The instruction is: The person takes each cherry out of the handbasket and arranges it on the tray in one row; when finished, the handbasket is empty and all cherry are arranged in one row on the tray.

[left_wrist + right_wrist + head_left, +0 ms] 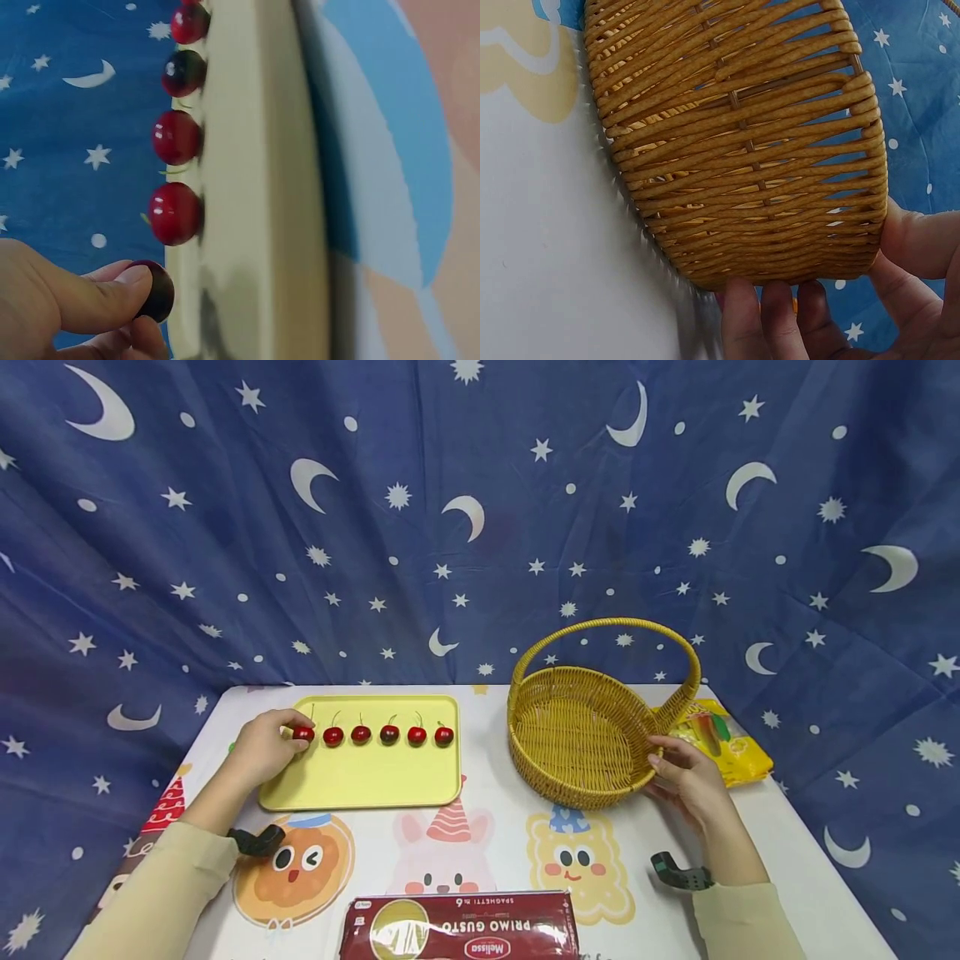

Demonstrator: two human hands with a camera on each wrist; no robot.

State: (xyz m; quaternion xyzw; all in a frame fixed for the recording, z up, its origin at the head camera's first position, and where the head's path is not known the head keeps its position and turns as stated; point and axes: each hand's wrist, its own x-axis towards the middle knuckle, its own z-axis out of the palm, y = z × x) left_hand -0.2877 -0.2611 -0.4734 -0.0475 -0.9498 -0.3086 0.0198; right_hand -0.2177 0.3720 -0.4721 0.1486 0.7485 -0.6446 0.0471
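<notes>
My left hand (264,747) pinches a dark red cherry (162,294) between thumb and fingers, at the left end of the row on a yellow tray (360,783). To its right, several more cherries (389,735) with stems lie spaced out in line along the tray. On the right, my right hand (693,779) grips the side of a woven basket (757,157), thumb at the rim and fingers against the outer wall. The basket's tall arched handle (606,623) stands up, and its inside shows only bare weave.
A yellow packet (723,742) lies behind the basket at the right, partly hidden. At the front edge is a dark red spaghetti pack (461,928). The tablecloth (495,843) carries cartoon prints. A blue curtain (480,585) with stars and moons hangs behind the table.
</notes>
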